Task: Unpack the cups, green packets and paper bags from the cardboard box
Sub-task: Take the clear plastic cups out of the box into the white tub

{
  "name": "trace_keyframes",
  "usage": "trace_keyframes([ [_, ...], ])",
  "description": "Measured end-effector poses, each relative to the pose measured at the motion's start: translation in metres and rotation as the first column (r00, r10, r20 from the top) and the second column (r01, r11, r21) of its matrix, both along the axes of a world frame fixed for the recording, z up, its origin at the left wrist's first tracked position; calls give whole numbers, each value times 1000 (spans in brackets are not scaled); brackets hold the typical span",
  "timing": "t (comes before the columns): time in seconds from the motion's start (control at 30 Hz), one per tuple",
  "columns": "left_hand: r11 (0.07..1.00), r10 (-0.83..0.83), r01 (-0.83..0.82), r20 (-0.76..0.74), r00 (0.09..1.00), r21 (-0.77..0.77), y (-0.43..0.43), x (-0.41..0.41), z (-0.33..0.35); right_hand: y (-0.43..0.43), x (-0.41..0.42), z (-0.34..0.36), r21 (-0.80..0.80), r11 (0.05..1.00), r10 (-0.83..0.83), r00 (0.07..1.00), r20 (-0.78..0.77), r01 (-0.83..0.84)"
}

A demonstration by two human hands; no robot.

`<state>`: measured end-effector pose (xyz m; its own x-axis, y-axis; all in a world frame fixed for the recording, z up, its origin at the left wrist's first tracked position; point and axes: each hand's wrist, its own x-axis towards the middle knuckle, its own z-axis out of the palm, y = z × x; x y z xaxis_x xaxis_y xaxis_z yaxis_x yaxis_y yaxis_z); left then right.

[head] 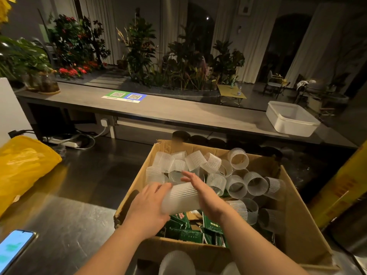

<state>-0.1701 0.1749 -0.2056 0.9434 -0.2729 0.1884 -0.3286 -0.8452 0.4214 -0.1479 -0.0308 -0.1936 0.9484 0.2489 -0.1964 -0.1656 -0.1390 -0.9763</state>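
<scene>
Left grip [147, 205] curls round one end of ribbed translucent plastic cup stack [180, 197]. Right grip [202, 195], fingers straight, presses the other end. Stack lies sideways above brown cardboard box [178, 250], near its left wall. Judged light, thin-walled, slippery, crushable: hold by the ends.

A dim room: pale curtains [248, 46] behind potted plants [139, 48], a long grey counter [178, 110] in front.

The dark, scratched steel worktop [85, 215] carries an open brown cardboard box [297, 225] on its right, a crumpled yellow plastic bag [23, 167] at the left edge and a lit smartphone [14, 249] near the front left, all well apart.
</scene>
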Motion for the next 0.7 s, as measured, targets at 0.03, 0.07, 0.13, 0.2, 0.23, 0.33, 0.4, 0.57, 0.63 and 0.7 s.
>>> trace_keyframes([
  [0.03,1000,11,-11,6,1000,-2,0,0,0,5,1,-1,60,998,18,1000,-25,-17],
  [0.07,999,35,-35,16,999,-14,1,1,0,9,4,-1,143,990,-11,999,-37,17],
  [0.13,993,112,-109,52,992,-49,1,1,1,15,14,6,295,924,-228,970,-81,242],
  [0.2,968,224,-214,66,972,-131,0,0,4,16,25,13,274,836,-460,879,-125,476],
  [0.23,946,279,-263,59,959,-192,1,0,5,18,28,15,180,842,-501,861,-88,509],
  [0.33,863,385,-356,11,923,-360,2,0,5,28,37,10,-132,912,-380,921,86,389],
  [0.4,818,423,-385,-6,906,-427,4,1,6,38,48,9,-264,912,-273,945,180,314],
  [0.57,765,467,-423,-33,884,-485,5,1,8,62,74,19,-483,853,-61,958,280,196],
  [0.63,777,465,-416,-15,885,-472,5,0,8,67,85,15,-543,817,-48,960,275,196],
  [0.7,789,466,-421,-11,885,-448,4,0,8,71,91,9,-605,759,-38,944,329,241],
])
